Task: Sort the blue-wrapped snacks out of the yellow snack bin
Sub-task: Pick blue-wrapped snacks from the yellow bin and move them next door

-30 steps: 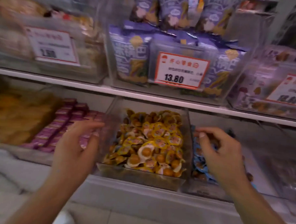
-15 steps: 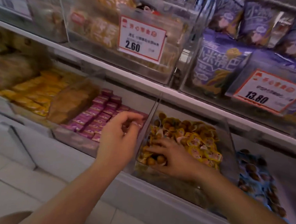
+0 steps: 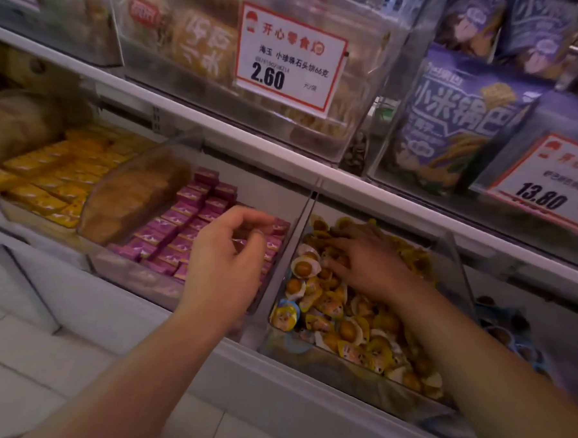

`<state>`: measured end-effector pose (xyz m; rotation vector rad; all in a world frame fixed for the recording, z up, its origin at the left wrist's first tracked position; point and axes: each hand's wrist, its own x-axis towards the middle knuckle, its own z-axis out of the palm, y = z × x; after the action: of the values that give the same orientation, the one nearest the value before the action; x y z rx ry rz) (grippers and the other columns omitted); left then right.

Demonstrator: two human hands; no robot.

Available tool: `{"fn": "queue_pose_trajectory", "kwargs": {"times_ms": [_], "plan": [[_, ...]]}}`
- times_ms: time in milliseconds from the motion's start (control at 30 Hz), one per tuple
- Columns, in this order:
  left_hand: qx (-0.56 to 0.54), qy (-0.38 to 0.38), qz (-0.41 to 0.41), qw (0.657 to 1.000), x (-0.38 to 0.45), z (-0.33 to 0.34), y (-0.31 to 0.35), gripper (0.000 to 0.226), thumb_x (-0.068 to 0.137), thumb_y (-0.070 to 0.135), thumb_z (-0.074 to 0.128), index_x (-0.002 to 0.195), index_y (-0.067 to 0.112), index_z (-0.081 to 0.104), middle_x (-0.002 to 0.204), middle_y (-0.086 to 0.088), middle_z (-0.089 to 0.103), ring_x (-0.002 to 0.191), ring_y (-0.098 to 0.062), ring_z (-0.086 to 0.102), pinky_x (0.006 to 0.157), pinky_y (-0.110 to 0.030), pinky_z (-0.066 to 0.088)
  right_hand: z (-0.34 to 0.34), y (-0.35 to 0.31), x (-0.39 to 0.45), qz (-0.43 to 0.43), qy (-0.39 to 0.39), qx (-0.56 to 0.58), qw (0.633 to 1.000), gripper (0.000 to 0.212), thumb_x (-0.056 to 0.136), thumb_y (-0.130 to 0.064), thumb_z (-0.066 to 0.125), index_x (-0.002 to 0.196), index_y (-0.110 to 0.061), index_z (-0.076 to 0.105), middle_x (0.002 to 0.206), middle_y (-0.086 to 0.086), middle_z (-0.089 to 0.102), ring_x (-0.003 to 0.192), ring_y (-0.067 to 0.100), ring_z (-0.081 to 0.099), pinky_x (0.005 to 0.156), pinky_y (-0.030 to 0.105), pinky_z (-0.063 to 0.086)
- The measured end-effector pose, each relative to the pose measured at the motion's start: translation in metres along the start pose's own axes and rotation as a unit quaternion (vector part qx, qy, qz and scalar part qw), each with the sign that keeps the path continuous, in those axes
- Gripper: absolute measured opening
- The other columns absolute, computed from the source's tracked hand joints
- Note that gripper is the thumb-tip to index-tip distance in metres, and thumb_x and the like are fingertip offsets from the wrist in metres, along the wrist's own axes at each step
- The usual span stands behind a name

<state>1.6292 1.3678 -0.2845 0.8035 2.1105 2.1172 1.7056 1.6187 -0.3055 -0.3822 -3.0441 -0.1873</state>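
The shelf (image 3: 218, 138) carries a row of clear bins, and the yellow snack bin (image 3: 367, 367) sits directly beneath the right hand (image 3: 369, 260). Since half a second ago that hand has pushed further back into the pile, its fingers (image 3: 333, 246) now spread flat and pressing down among the yellow snacks (image 3: 349, 329) at the rear half of the bin; they appear to hold nothing, though the fingertips are partly buried and a pinch cannot be ruled out. This reads as raking through the pile to expose strays, so the sorting is judged barely begun. One blue-rimmed snack (image 3: 284, 314) lies at the near left corner of the bin, well short of those fingers and towards the wrist. The left hand (image 3: 226, 262) hovers over the purple packets (image 3: 179, 233) in the neighbouring bin, fingers loosely curled and holding nothing visible, much as half a second ago. A second ago both hands flanked the bin without entering it. The blue snacks (image 3: 509, 334) lie beyond the right forearm.
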Motion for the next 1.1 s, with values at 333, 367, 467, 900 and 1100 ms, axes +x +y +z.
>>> {"fn": "queue_pose_trajectory", "kwargs": {"times_ms": [333, 367, 467, 900, 1100], "plan": [[0.002, -0.027, 0.002, 1.0, -0.006, 0.015, 0.007, 0.024, 0.092, 0.007, 0.057, 0.097, 0.026, 0.071, 0.083, 0.011, 0.071, 0.062, 0.002, 0.059, 0.052, -0.009, 0.041, 0.012, -0.078, -0.043, -0.095, -0.09, 0.116, 0.985, 0.048, 0.088, -0.061, 0.059, 0.126, -0.032, 0.063, 0.133, -0.002, 0.043, 0.125, 0.018, 0.041, 0.104, 0.044, 0.038], [0.003, -0.028, -0.003, 1.0, -0.007, 0.015, 0.006, 0.024, 0.092, 0.007, 0.057, 0.096, 0.026, 0.071, 0.08, 0.01, 0.071, 0.057, 0.002, 0.056, 0.049, -0.009, 0.039, 0.015, -0.077, -0.041, -0.083, -0.078, 0.109, 0.987, 0.045, 0.086, -0.061, 0.06, 0.121, -0.032, 0.064, 0.13, -0.002, 0.042, 0.123, 0.018, 0.041, 0.102, 0.045, 0.039], [0.001, -0.023, -0.015, 1.0, -0.006, 0.013, 0.004, 0.023, 0.092, 0.007, 0.057, 0.094, 0.025, 0.071, 0.063, 0.017, 0.065, 0.049, 0.002, 0.05, 0.046, -0.009, 0.035, 0.015, -0.067, -0.036, -0.087, -0.06, 0.123, 0.987, 0.039, 0.085, -0.057, 0.063, 0.109, -0.027, 0.068, 0.121, -0.003, 0.048, 0.112, 0.017, 0.05, 0.091, 0.042, 0.046], [-0.034, -0.009, -0.023, 0.999, 0.004, 0.005, 0.006, 0.03, 0.091, 0.003, 0.056, 0.088, 0.029, 0.07, 0.077, 0.022, 0.07, 0.06, 0.004, 0.062, 0.046, -0.009, 0.041, -0.031, -0.036, -0.046, 0.008, -0.059, 0.086, 0.994, 0.054, 0.085, -0.04, 0.057, 0.139, -0.037, 0.049, 0.136, -0.007, 0.049, 0.126, 0.016, 0.045, 0.104, 0.034, 0.043], [-0.044, -0.009, -0.037, 0.998, 0.001, 0.003, 0.006, 0.03, 0.092, 0.002, 0.055, 0.086, 0.027, 0.07, 0.076, 0.018, 0.072, 0.046, 0.006, 0.053, 0.042, -0.008, 0.035, -0.031, -0.086, -0.035, -0.102, -0.296, 0.18, 0.932, 0.042, 0.095, -0.024, 0.057, 0.137, -0.026, 0.057, 0.142, -0.003, 0.046, 0.129, 0.012, 0.045, 0.112, 0.032, 0.036]]}}
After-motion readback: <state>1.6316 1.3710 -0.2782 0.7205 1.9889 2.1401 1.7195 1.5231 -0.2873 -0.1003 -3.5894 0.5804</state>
